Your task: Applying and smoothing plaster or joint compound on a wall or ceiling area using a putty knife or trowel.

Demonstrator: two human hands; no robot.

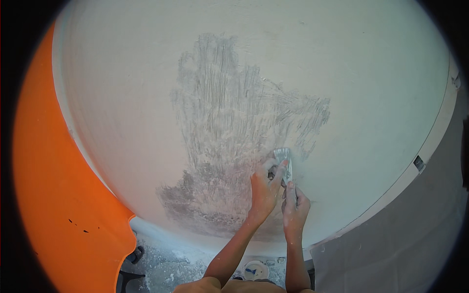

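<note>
A putty knife point(283, 156) coated in white points up toward a large pale wall point(371, 107). Its lower end sits in my right hand point(296, 211), fingers closed around the handle and thumb along it. My left hand point(264, 187) is closed at the upper part of the same tool, with fingers and thumb by the blade; part of the grip is hidden. Both hands are dusted white. Behind and left of them, a broad streaky grey patch point(215, 105) covers the wall, darkest at its lower left point(183, 195). Whether the blade touches the wall, I cannot tell.
An orange panel point(53, 176) borders the wall on the left, a grey panel point(391, 249) on the right. Below, the floor point(168, 263) is spattered white. A round white bucket point(264, 273) with a blue-ended tool stands near my body. Something black point(129, 278) lies lower left.
</note>
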